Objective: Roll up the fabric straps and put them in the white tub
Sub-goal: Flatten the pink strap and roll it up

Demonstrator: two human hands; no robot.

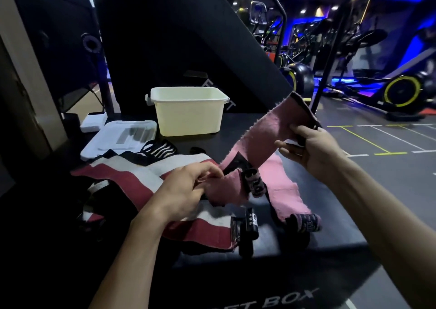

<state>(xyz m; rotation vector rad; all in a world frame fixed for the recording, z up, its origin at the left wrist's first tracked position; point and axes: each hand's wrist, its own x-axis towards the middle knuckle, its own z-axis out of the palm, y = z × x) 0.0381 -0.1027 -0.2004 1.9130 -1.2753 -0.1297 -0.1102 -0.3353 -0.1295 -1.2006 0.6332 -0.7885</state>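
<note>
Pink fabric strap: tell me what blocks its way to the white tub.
Nothing visible does. The pink fabric strap, held by the left hand and right hand, has bare black box top between it and the open white plastic tub.

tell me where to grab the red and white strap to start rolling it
Probably take the red and white strap at its near end, beside the black buckle piece, coming from the right. That end lies flat and free on the black box, while the middle sits under the left hand and the pink strap, which the right hand holds up.
</note>
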